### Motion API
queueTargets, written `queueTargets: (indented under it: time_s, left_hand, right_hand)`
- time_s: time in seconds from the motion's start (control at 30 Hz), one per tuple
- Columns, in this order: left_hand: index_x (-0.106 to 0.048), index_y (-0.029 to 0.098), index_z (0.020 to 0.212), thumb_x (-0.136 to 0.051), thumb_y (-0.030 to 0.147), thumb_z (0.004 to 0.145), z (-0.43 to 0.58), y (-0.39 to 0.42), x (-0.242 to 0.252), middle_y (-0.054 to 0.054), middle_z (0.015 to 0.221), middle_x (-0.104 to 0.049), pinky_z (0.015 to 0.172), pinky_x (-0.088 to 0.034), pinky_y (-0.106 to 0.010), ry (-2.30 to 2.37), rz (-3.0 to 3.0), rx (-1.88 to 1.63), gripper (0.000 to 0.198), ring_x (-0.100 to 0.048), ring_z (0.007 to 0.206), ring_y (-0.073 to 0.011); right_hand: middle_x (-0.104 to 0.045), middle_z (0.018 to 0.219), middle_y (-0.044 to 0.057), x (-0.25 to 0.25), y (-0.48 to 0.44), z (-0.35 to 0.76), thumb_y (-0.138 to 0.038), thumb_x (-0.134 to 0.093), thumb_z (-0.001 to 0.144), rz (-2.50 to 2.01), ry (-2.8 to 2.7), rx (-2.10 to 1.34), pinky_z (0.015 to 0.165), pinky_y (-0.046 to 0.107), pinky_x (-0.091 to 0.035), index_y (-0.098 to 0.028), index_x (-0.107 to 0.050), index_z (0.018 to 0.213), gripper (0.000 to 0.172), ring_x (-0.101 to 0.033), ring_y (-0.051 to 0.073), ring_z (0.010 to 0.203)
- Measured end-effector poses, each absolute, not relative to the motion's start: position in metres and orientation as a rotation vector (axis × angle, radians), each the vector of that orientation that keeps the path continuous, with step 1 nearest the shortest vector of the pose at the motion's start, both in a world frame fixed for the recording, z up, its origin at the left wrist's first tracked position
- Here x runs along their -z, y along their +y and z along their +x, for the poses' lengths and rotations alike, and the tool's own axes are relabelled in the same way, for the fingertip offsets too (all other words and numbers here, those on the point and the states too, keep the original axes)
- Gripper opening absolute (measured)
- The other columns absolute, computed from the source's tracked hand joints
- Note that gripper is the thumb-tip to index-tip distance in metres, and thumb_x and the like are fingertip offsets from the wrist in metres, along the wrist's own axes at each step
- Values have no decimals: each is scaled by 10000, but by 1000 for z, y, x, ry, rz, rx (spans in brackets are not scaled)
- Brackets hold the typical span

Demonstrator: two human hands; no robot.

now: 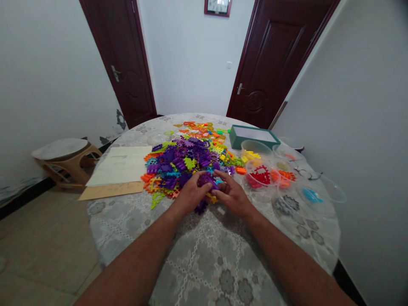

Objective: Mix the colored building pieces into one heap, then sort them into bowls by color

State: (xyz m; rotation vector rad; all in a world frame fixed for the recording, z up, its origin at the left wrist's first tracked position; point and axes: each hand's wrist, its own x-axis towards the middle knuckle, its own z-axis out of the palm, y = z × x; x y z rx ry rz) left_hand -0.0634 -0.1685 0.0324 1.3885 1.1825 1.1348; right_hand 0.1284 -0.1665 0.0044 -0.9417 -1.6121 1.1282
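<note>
Both hands meet at the near edge of a heap of notched plastic building pieces [188, 155], mostly purple with lime, orange and blue ones among them. My left hand [193, 193] is closed on a purple building piece [206, 178], thumb on the near side. My right hand [232, 197] curls in from the other side, its thumb and fingertips at the same purple piece. Its exact shape is partly covered by my fingers. A few yellow and dark purple pieces [200, 207] lie on the cloth just below my hands.
Clear plastic tubs with sorted pieces stand on the right: a yellow tub [256, 148], a red tub [262, 180] and a blue tub [328, 189]. Behind them is a green box [251, 135]. Pale paper sheets [119, 165] and a brown card [111, 190] lie left on the patterned tablecloth [197, 263].
</note>
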Motion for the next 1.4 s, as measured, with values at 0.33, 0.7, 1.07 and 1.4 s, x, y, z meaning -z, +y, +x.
queueTargets:
  time_s: [0.33,0.7,1.07,1.4]
  left_hand:
    - [-625,201,1202,-761,330,859,-64,-164,-31,-83,990,-756,635,-632,-292,1041,1085,-1152,391,-741,763,-181]
    - [-541,186,1153,-673,158,841,-71,-156,-36,-57,891,-749,662,-653,-278,895,705,-1291,339,-788,794,-195]
    - [-507,192,1306,-719,154,839,-67,-158,-35,-82,982,-767,746,-667,-302,946,828,-1201,514,-788,875,-199]
    - [-590,201,1167,-760,202,814,-68,-153,-35,-81,1006,-771,760,-679,-321,1040,967,-1133,392,-788,906,-216]
  right_hand:
    - [-615,1419,75,-7,-158,143,-340,-658,970,-1057,-1815,-718,702,320,-566,-341,-609,1435,467,-625,136,754]
    - [-643,1339,143,12,-146,162,-217,-666,908,-1270,-2227,-390,1110,450,-488,-204,-618,1423,518,-606,274,1266]
    - [-673,1058,68,-22,-153,153,-285,-625,933,-1284,-1846,-491,824,368,-545,-223,-647,1357,429,-613,186,795]
    - [-694,1205,82,-100,-175,208,-272,-637,935,-1342,-1695,-210,805,347,-551,-241,-653,1361,427,-593,148,750]
